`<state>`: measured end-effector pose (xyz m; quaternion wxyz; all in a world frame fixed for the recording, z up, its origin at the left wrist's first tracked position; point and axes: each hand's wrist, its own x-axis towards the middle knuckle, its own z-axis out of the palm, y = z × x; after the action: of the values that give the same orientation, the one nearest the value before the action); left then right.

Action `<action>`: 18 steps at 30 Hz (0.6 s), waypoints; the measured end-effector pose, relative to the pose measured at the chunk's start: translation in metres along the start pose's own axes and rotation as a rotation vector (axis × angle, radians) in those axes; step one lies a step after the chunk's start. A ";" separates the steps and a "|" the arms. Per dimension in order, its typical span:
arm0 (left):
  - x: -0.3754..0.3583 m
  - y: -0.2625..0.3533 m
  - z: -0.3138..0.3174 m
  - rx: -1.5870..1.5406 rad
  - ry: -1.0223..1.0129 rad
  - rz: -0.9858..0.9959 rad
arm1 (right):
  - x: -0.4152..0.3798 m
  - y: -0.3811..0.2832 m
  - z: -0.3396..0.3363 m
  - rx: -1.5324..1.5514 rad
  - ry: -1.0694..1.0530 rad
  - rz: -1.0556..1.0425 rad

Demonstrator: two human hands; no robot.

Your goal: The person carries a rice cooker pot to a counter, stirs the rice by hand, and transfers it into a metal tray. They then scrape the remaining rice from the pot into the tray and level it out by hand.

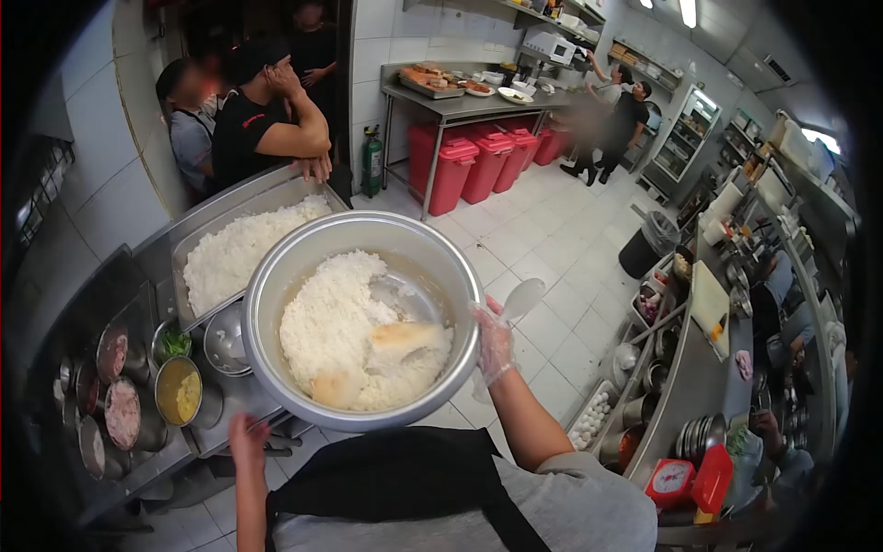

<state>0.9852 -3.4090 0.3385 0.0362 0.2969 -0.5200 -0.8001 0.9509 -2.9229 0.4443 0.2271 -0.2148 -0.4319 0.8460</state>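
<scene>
A large round metal pot [260,354] of cooked white rice [322,317] is in front of me, with browned crusty patches on the rice and bare metal showing at its far right inside. My right hand [495,342], in a clear plastic glove, is closed at the pot's right rim. From its fingers sticks out a translucent rice paddle [524,299]. My left hand [247,440] looks bare and hangs low beside the counter edge, apart from the pot. Its fingers are blurred. Behind the pot, a rectangular metal tray [184,247] holds more white rice.
Metal tubs with a yellow food [180,391], chopped greens [173,341] and pale meat [122,414] stand left. A person in black [267,120] leans at the tray. Red bins [487,161] sit under a steel table [451,109]. A prep counter [676,405] runs along the right.
</scene>
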 end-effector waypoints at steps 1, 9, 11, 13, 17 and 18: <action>-0.012 0.003 0.022 0.077 -0.116 -0.006 | -0.002 0.000 -0.001 0.006 -0.002 -0.004; 0.009 0.010 0.102 -0.120 -0.224 0.083 | -0.007 0.007 -0.003 0.007 0.005 -0.009; 0.043 0.009 0.096 -0.218 -0.389 0.000 | -0.007 0.013 -0.004 -0.036 0.034 -0.031; 0.046 0.020 0.102 -0.290 -0.285 -0.022 | -0.002 0.017 -0.010 -0.056 -0.035 -0.031; 0.078 0.001 0.098 -0.290 -0.039 0.078 | -0.022 -0.001 0.008 -0.119 -0.100 0.054; 0.055 0.011 0.103 -0.281 0.057 0.086 | -0.023 -0.001 0.008 -0.143 -0.103 0.061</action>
<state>0.8841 -3.3510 0.3532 0.1265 0.2891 -0.4140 -0.8538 0.9647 -2.9407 0.4535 0.1626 -0.1998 -0.4957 0.8294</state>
